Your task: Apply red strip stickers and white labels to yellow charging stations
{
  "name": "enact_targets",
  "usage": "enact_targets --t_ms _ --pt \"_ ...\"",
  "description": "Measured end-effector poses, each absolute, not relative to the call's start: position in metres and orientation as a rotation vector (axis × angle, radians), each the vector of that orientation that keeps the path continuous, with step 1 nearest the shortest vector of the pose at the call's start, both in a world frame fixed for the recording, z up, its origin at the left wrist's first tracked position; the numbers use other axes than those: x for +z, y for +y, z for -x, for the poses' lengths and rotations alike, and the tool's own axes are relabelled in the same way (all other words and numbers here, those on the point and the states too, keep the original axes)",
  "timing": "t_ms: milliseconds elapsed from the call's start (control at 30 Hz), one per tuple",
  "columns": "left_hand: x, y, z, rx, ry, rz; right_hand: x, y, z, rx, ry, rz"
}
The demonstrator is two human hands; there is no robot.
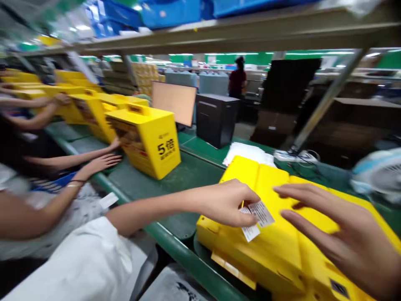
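My left hand (230,205) reaches in from the left over a row of yellow boxes (241,171). Its thumb and fingers are closed on small white printed labels (263,214), two of which show by the thumb. Whether these labels touch the box beneath cannot be made out. At the right, my right hand (347,236) hovers above the same boxes, thumb and fingers apart, holding nothing visible. A dark square mark (338,288) shows on the box side below it.
Left along the green conveyor (200,171) stands a yellow handled box (156,142), with a co-worker's hands (102,163) beside it. Behind are a monitor (173,102), a black computer case (216,121), white papers (249,154), a power strip (294,156) and a fan (379,173). Blue bins (175,12) sit overhead.
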State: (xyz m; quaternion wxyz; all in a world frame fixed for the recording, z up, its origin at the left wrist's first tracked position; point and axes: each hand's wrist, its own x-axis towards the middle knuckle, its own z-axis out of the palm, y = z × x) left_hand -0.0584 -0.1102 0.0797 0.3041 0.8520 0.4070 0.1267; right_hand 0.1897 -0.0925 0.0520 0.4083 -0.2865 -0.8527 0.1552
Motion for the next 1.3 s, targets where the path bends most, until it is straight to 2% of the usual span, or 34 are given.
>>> enact_targets --t_ms 167,333,433,600,733,833,1033,1233,1300 --pt "0.083 -0.083 0.017 0.133 0.968 -2.259 0.056 -0.093 -0.185 0.613 -2.260 0.950" --pt "0.073 -0.061 0.008 0.026 0.977 -1.910 0.056 -0.100 -0.218 0.474 -2.119 1.066" --pt "0.064 -0.051 0.004 0.131 1.037 -1.935 0.054 -0.102 -0.235 0.352 -1.808 1.193" --pt "0.060 -0.051 -0.021 0.365 0.748 -1.947 0.045 -0.110 -0.238 0.445 -1.462 1.236" --pt "0.067 -0.046 -0.038 0.418 0.732 -2.082 0.040 -0.117 -0.248 0.407 -1.464 1.309" --pt "0.071 -0.038 -0.045 0.295 0.716 -2.138 0.040 -0.113 -0.265 0.252 -1.534 1.433" --pt "0.070 -0.028 -0.065 0.121 0.597 -2.112 0.046 -0.100 -0.286 0.857 -1.629 1.387" --pt "0.052 -0.006 -0.061 0.083 0.852 -2.155 0.033 -0.112 -0.342 0.455 -1.266 1.511" --pt "0.045 0.000 -0.059 0.127 0.887 -2.117 0.026 -0.117 -0.360 0.462 -1.169 1.539"
